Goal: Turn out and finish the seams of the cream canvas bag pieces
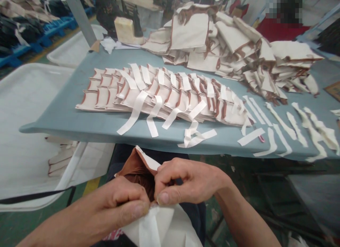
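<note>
A cream fabric piece [180, 227] with a brown inner side lies over my lap, its opening facing up. My left hand [124, 199] is closed on its edge, thumb pressed against the fingers. Close beside it, my right hand [183, 181] pinches the same edge between thumb and forefinger. A white strip [148, 227] hangs down the front of the fabric just below my fingertips. Whether either hand also grips the strip's upper end cannot be made out. One pointed corner of the fabric rises behind my hands, showing the brown lining [130, 164].
Ahead stands a blue-grey table [61, 109] with overlapping rows of cream pieces [170, 95]. White strips [134, 112] lie across them and along the front edge. A large heap of cream pieces [188, 31] sits behind. White tubs [26, 84] stand at the left.
</note>
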`<state>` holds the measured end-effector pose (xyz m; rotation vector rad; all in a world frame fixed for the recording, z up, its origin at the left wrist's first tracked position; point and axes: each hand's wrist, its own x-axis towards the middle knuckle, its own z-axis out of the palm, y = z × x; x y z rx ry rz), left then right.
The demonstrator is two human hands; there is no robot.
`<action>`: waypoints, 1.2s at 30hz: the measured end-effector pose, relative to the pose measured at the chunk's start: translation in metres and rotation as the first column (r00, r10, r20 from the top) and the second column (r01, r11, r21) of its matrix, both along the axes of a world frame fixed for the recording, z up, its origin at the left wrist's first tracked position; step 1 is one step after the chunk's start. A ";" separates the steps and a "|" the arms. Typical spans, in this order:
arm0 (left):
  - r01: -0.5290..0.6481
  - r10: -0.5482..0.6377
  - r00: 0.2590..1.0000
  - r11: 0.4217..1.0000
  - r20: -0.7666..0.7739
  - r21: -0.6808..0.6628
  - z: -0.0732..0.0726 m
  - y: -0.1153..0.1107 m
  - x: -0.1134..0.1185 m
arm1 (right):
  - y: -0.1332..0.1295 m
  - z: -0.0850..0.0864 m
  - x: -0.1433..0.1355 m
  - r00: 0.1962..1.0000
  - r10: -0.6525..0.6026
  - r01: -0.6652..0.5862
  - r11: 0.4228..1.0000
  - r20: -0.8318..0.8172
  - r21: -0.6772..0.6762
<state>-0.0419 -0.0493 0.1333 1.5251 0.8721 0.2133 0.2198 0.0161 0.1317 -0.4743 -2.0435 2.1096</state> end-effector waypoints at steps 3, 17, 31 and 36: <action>0.026 -0.019 0.998 0.993 -0.056 0.119 -0.005 -0.006 0.003 | 0.000 -0.003 -0.003 1.000 -0.028 0.029 0.999 -0.009 0.026; -0.045 0.064 0.998 0.886 -0.026 0.461 -0.019 -0.010 -0.007 | -0.017 0.006 -0.020 0.957 -0.283 0.267 0.947 0.068 0.178; -0.138 0.128 0.990 0.969 0.063 0.204 -0.013 -0.002 0.015 | -0.029 -0.014 -0.021 0.941 -0.318 0.339 0.877 -0.117 0.342; -0.138 0.114 0.990 0.838 0.078 0.529 -0.013 0.002 0.009 | -0.024 -0.016 -0.019 0.958 -0.285 0.282 0.954 -0.015 -0.099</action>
